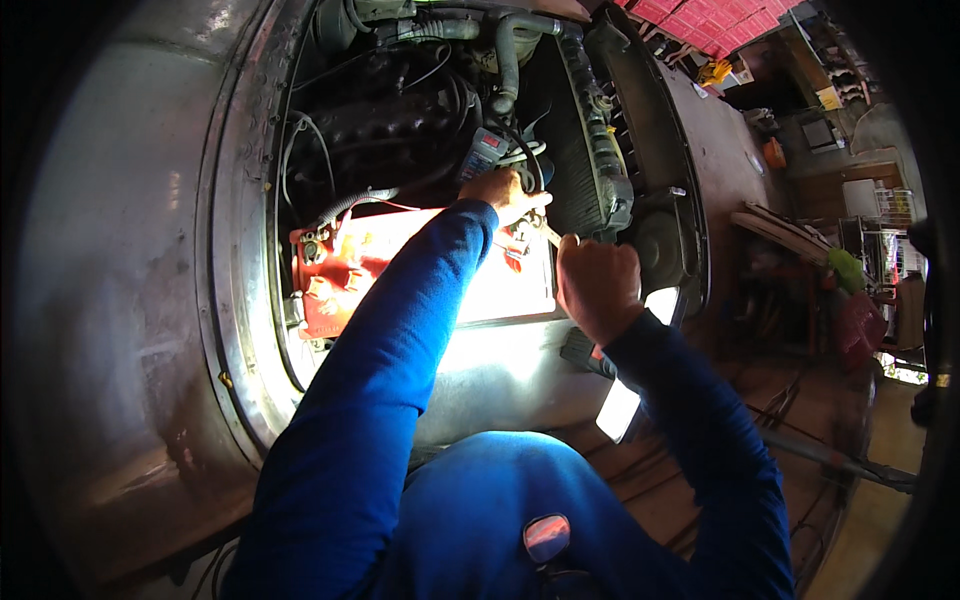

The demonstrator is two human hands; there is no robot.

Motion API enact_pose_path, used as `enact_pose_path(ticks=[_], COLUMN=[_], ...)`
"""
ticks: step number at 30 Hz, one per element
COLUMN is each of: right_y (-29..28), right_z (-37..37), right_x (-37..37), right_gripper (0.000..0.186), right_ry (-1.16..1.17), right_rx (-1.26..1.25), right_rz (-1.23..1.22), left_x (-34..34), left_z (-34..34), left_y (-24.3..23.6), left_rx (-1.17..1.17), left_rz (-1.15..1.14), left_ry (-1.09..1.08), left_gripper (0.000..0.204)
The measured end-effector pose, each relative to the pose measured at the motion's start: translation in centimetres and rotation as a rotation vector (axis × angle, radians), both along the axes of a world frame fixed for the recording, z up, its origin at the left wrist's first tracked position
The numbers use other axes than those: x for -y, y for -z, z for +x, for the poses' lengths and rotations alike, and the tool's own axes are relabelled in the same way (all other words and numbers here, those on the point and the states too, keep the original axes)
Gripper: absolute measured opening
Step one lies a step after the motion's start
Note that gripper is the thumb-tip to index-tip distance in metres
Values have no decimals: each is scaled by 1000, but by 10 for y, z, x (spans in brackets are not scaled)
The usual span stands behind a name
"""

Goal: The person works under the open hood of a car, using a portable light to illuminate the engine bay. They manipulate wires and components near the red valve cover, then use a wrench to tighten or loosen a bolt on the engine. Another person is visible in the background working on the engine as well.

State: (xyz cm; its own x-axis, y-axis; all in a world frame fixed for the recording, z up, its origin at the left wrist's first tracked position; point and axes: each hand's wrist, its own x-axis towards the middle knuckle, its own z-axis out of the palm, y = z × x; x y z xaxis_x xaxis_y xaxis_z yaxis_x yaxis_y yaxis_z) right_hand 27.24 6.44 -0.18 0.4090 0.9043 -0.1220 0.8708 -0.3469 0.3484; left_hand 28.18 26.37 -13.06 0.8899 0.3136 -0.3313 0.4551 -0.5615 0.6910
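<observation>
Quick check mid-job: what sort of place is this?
Likely a garage or repair workshop: there's an exposed engine, a red battery beside it, and wooden boards off to the right.

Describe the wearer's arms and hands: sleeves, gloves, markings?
Both arms wear long, plain blue sleeves reaching about the wrists. The left sleeve looks bright blue under the light; the right sleeve looks darker, nearly navy. The left hand and right hand are bare, no gloves. No markings or cables discernible on the sleeves.

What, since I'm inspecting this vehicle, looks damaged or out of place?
The grey body panel at left looks worn: brownish patches mar its lower part. Nothing else clearly stands out; glare hides part of the red battery.
</observation>
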Motion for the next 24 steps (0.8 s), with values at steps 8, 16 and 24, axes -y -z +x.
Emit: enact_pose_path(ticks=[8,16,24], right_y=[-1,-40,-38], right_z=[-4,76,152], right_x=[4,-23,-104], right_gripper=[5,13,25], right_ry=[-19,-87,-326], right_rx=[75,-322,-534], right_rz=[28,-25,-504], left_x=[1,0,-2], left_z=[-1,3,6], left_y=[-1,0,4], left_rx=[7,-12,-71], left_rz=[6,-23,6], left_ry=[-40,-25,-35], left_gripper=[70,67,60])
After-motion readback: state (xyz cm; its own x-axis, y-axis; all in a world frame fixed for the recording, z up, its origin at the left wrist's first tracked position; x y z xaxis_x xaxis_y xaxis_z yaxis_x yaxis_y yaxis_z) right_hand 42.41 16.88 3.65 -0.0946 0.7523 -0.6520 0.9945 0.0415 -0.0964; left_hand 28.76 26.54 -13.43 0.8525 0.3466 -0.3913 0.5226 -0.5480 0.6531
